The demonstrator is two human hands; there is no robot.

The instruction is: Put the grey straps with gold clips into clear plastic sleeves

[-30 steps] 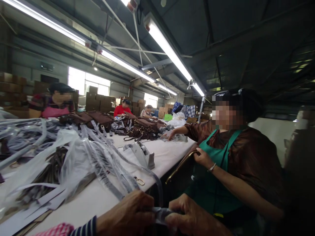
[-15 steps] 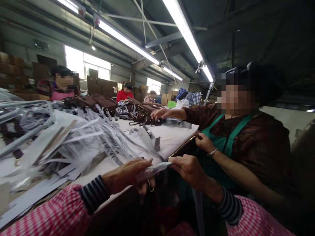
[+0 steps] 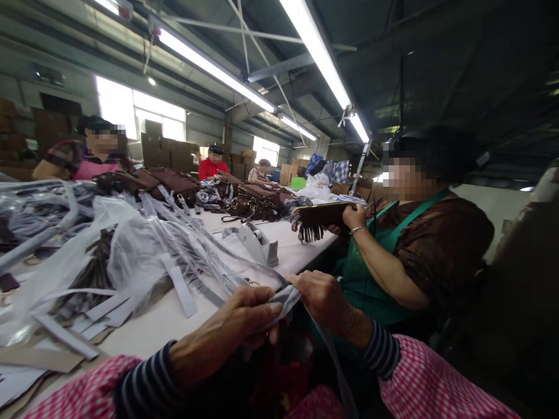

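Grey plastic-sleeved strap (image 3: 288, 300), creased, slanting between left hand (image 3: 244, 312) and right hand (image 3: 326, 299), translucent tail (image 3: 333, 352) hanging

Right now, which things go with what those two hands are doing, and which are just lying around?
Seem to go with the job:
plastic-wrapped strip, held between the left hand and the right hand
similar wrapped straps, probably

Seem to be just lying about, untouched by those hands:
tape holder
brown bags
white strip
cardboard boxes

Plastic strip (image 3: 289, 299) pt. hidden by L hand (image 3: 240, 317), cut off btm.
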